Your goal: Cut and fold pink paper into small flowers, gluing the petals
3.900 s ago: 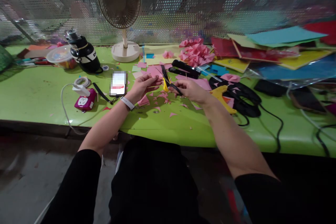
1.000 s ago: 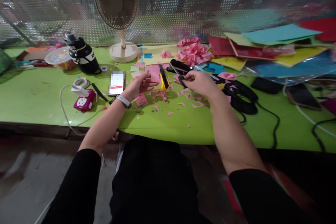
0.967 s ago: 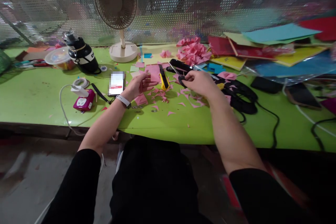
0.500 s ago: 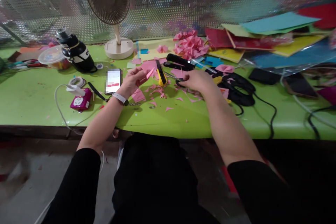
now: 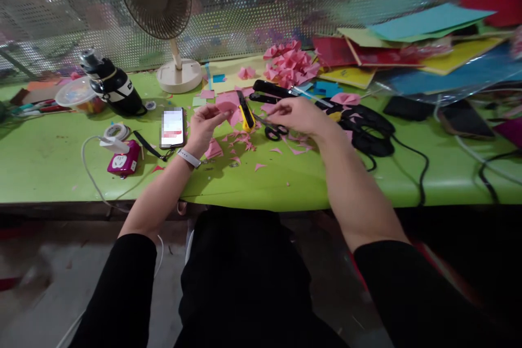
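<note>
My left hand (image 5: 207, 124) is closed in a pinch on a piece of pink paper (image 5: 230, 111), held just above the table. My right hand (image 5: 297, 114) hovers over the black-handled scissors (image 5: 275, 131), its fingers loosely curved and holding nothing that I can see. The scissors lie among pink paper scraps (image 5: 243, 141). Between my hands is a yellow and black utility knife (image 5: 246, 113). Behind it lies a black stapler (image 5: 274, 89). A heap of folded pink paper pieces (image 5: 292, 65) sits farther back.
On the left are a phone (image 5: 172, 128), a purple power adapter (image 5: 123, 159), a tape roll (image 5: 116, 132) and a black bottle (image 5: 116, 87). A fan (image 5: 178, 75) stands behind. Coloured paper sheets (image 5: 432, 23) and a black cabled object (image 5: 373, 130) occupy the right side of the green table (image 5: 253, 187).
My right hand has let go of the scissors and lifted slightly, leaving them on the table. The pink paper in my left hand has turned to show a broader face. The view has shifted slightly.
</note>
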Demonstrator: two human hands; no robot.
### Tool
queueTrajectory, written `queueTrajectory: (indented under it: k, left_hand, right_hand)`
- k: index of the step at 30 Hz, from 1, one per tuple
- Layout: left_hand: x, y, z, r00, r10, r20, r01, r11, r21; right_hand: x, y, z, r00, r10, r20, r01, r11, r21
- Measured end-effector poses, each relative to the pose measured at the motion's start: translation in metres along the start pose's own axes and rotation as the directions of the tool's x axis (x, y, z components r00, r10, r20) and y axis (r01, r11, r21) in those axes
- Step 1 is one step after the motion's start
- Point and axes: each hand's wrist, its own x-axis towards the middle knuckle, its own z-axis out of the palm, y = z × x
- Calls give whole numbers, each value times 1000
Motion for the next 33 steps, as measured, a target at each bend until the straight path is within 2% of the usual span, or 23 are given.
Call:
queueTrajectory:
  k: [1, 3, 6, 8, 11, 15, 18, 20, 22, 23, 25, 27, 28, 29, 30, 31, 33]
  left_hand:
    - [-2, -1, 3, 1000, 13, 15, -13, 1000, -10]
    - [-7, -1, 9, 999, 17, 46, -15, 999, -38]
    - [-11, 2, 14, 996, -60, 63, 64, 996, -68]
    - [-12, 4, 14, 986, -149, 74, 157, 981, -111]
    - [-11, 6, 11, 961, -252, 112, 267, 952, -147]
    - [-2, 18, 2, 951, -278, 132, 285, 958, -38]
    - [6, 34, -7, 980, -198, -27, 199, 973, 117]
    - [10, 44, -15, 988, -142, -60, 153, 951, 268]
    - [11, 52, -24, 994, -107, -19, 103, 870, 482]
    - [11, 54, -28, 995, -96, 6, 73, 791, 608]
    - [10, 57, -35, 994, -97, 40, 20, 553, 833]
    - [10, 55, -43, 990, -130, 56, -16, 291, 957]
    - [11, 54, -46, 986, -153, 62, -32, 194, 981]
    - [13, 51, -50, 982, -177, 72, -49, 134, 990]
    - [15, 47, -54, 978, -191, 86, -65, 114, 991]
    - [17, 43, -58, 977, -189, 103, -79, 131, 988]
    - [22, 33, -65, 979, -170, 113, -71, 235, 969]
  right_hand:
    - [-4, -7, 9, 997, -78, 6, 76, 985, 153]
    - [-10, -17, 28, 983, -176, 49, 145, 916, 375]
    - [-12, -23, 51, 970, -241, 38, 184, 824, 537]
    - [-10, -21, 56, 972, -236, -5, 197, 801, 566]
    - [-8, -19, 52, 971, -238, -22, 209, 797, 567]
    - [-12, -19, 43, 973, -228, -33, 206, 799, 565]
    - [-11, -15, 39, 977, -188, 100, 112, 854, 508]
    - [-9, -9, 36, 956, -141, 257, 22, 909, 416]
    - [-7, -5, 34, 920, -98, 379, -26, 951, 309]
    - [-6, -3, 33, 904, -82, 419, -32, 965, 259]
    - [-7, -4, 31, 884, -57, 464, -30, 984, 178]
    - [-9, -6, 29, 875, -33, 483, -29, 992, 121]
    - [-10, -8, 29, 872, -26, 489, -27, 995, 100]
    - [-11, -9, 28, 869, -25, 495, -20, 996, 85]
    - [-11, -10, 28, 867, -27, 497, -13, 997, 76]
    - [-11, -11, 28, 868, -30, 496, -7, 997, 72]
    - [-10, -10, 30, 873, -31, 487, -7, 997, 76]
